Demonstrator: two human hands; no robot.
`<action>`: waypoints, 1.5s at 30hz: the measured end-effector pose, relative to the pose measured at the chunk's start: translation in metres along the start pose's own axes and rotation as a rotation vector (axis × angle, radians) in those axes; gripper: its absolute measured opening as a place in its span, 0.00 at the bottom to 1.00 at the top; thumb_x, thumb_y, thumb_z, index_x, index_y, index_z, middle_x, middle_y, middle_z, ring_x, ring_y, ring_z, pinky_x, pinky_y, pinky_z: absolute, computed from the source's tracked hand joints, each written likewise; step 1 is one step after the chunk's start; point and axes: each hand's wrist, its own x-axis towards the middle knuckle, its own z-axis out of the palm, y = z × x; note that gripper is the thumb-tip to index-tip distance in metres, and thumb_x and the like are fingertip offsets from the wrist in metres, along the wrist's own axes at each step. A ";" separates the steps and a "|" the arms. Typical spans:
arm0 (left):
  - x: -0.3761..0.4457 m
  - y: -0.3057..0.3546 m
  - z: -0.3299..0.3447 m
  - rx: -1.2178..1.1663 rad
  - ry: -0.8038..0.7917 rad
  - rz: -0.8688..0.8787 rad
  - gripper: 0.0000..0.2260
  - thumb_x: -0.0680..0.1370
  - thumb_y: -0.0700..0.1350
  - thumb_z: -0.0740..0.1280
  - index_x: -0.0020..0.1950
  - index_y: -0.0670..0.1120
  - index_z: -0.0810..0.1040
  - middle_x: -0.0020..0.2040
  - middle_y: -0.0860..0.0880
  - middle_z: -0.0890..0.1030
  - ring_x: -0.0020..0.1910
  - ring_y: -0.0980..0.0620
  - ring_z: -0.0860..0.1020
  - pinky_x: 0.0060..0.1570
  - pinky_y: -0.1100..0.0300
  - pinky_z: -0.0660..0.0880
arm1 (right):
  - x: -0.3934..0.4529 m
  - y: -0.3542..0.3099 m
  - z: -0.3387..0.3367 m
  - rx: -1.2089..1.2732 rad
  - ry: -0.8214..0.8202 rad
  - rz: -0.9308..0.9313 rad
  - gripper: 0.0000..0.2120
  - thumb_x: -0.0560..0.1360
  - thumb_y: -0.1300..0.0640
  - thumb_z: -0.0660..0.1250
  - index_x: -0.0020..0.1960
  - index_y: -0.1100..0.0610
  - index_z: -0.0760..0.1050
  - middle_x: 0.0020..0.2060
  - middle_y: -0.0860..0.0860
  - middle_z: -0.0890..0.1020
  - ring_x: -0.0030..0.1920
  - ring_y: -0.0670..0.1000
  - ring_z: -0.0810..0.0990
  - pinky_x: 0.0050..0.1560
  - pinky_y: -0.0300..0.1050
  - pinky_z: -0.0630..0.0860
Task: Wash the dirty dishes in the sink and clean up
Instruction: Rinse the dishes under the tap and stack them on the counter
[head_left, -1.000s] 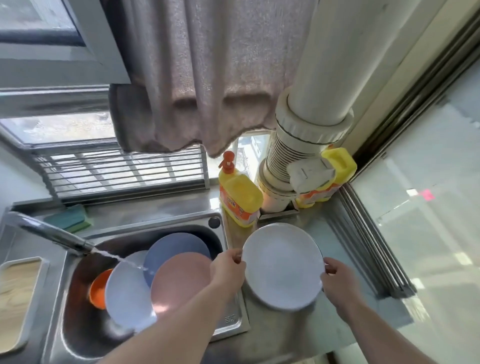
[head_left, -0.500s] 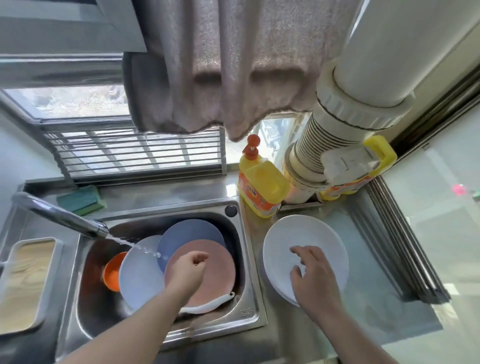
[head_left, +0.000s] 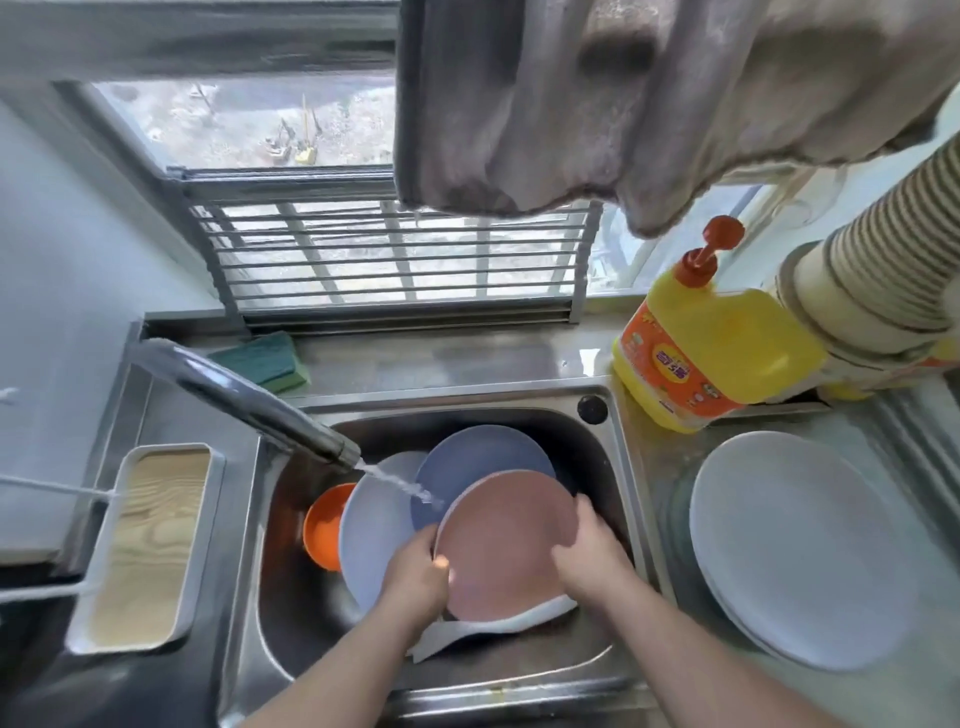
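Pink plate (head_left: 506, 540) held in the steel sink (head_left: 621, 467) by both hands.
Left hand (head_left: 415, 574) grips its left edge, right hand (head_left: 587, 556) curls round its right edge. Tap (head_left: 249, 400) water runs onto the blue plate (head_left: 478, 457) behind; a white plate (head_left: 800, 551) sits on the counter, right of the sink.

steel counter (head_left: 649, 467): white plate (head_left: 800, 551) right, yellow detergent bottle (head_left: 711, 353) upper right, green sponge (head_left: 265, 358) behind sink

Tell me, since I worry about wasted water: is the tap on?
On: a stream runs from the metal tap onto the plates in the steel sink.
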 end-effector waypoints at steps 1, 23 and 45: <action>-0.003 0.001 -0.007 0.011 -0.001 0.046 0.20 0.77 0.36 0.58 0.58 0.58 0.81 0.50 0.53 0.84 0.48 0.53 0.80 0.44 0.58 0.78 | -0.003 -0.002 0.000 0.027 0.014 0.016 0.43 0.75 0.57 0.64 0.85 0.47 0.47 0.77 0.54 0.68 0.73 0.59 0.72 0.72 0.55 0.71; -0.026 0.020 -0.093 -0.306 0.141 -0.091 0.08 0.84 0.51 0.64 0.60 0.50 0.77 0.52 0.47 0.82 0.51 0.46 0.81 0.49 0.44 0.84 | -0.044 -0.053 0.021 0.345 0.063 0.078 0.02 0.81 0.52 0.66 0.51 0.46 0.74 0.46 0.44 0.80 0.47 0.48 0.77 0.49 0.47 0.76; -0.046 0.025 -0.136 -0.832 -0.264 -0.435 0.34 0.81 0.73 0.53 0.79 0.53 0.69 0.79 0.41 0.68 0.73 0.31 0.71 0.70 0.38 0.70 | -0.091 -0.092 0.014 1.007 0.046 -0.138 0.18 0.76 0.70 0.73 0.55 0.47 0.83 0.49 0.52 0.88 0.54 0.59 0.85 0.56 0.61 0.84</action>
